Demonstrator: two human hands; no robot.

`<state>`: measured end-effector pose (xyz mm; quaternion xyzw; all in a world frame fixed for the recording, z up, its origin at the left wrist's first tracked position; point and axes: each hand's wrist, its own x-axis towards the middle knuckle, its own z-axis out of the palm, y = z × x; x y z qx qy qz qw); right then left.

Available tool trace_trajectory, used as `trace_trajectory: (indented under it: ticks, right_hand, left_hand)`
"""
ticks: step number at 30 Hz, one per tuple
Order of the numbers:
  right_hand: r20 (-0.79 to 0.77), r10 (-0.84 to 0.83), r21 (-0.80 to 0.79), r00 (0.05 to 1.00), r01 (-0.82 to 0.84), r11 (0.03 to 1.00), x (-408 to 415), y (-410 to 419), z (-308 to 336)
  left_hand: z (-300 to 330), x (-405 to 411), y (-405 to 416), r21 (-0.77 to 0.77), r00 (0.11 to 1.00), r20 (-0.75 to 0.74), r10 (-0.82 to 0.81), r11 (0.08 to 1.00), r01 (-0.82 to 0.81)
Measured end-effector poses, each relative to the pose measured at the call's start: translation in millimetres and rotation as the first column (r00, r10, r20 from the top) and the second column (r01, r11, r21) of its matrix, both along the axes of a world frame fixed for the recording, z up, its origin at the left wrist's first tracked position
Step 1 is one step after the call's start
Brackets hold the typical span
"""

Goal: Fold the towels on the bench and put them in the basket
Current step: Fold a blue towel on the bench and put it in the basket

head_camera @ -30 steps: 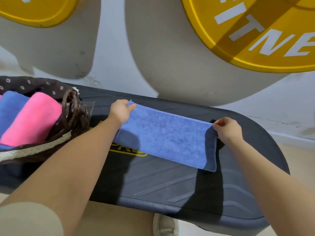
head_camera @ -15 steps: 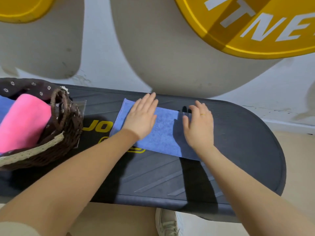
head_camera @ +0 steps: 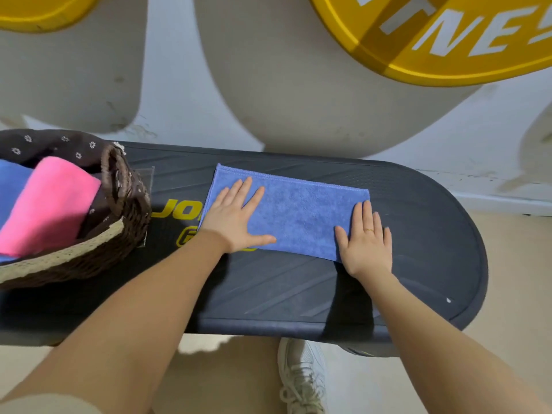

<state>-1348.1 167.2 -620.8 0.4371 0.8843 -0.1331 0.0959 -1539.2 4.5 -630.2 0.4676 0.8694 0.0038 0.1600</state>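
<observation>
Hands, two, lie flat with fingers straight on one folded blue terry towel atop the dark padded bench: left hand at its left end, right hand at its right. Left of the towel, one brown wicker basket holds one pink towel and one blue towel.

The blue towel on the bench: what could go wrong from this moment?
1. Both hands, left hand and right hand, only press flat on the blue towel; the next fold may come out skewed.
2. The basket already holds a pink towel, so this one may sit high and perhaps unfold.
</observation>
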Motion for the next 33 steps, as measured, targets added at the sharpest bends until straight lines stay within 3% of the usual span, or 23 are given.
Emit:
trace_trajectory:
  ticks: [5,7,9,11,14,16,19,24,27,29,30,31,33]
  right_hand:
    - [0.053,-0.049,-0.089,0.997,0.053,0.995,5,-1,12]
    - [-0.027,-0.092,-0.122,0.995,0.088,0.989,1,3,22]
    - [-0.202,-0.233,-0.211,0.951,0.190,0.959,-3,7,32]
    - [-0.298,-0.479,-0.376,0.826,0.360,0.854,-7,13,36]
    - [-0.206,-0.773,-0.669,0.600,0.490,0.559,-10,22,34]
    - [-0.128,-0.779,-0.752,0.614,0.452,0.480,-10,23,34]
    - [-0.187,-0.713,-0.773,0.676,0.347,0.532,-5,26,35]
    - [-0.304,-0.722,-0.778,0.622,0.275,0.565,14,51,55]
    - [-0.385,-0.582,-0.696,0.716,0.189,0.693,17,53,71]
    - [-0.440,-0.465,-0.626,0.768,0.109,0.772,10,45,79]
    - [-0.461,-0.397,-0.579,0.793,0.070,0.813,3,39,81]
    - [-0.470,-0.328,-0.525,0.819,0.040,0.850,-4,32,84]
    - [-0.462,-0.194,-0.419,0.865,-0.020,0.908,-21,13,85]
  left_hand:
    - [13,5,4,-0.068,1.000,0.018,0.018,0.998,-0.016]
    - [21,10,11,-0.096,0.999,0.007,0.054,0.994,-0.053]
    - [24,18,19,-0.036,0.998,-0.007,0.067,0.997,-0.067]
    - [24,26,24,0.021,1.000,-0.016,0.004,1.000,-0.003]
    - [20,38,32,0.040,0.995,-0.015,-0.095,0.995,0.096]
    - [15,45,40,0.056,0.990,-0.016,-0.137,0.989,0.138]
    - [11,54,50,0.046,0.982,-0.001,-0.191,0.981,0.191]
    - [7,80,74,0.018,0.967,0.066,-0.245,0.970,0.244]
    - [12,91,87,0.023,0.969,0.141,-0.202,0.979,0.200]
    - [19,86,89,0.086,0.940,0.309,-0.148,0.988,0.128]
    - [23,82,86,0.145,0.882,0.461,-0.096,0.989,0.032]
    - [30,78,82,0.194,0.771,0.636,-0.034,0.974,-0.117]
    - [49,76,71,0.210,0.455,0.890,0.021,0.867,-0.452]
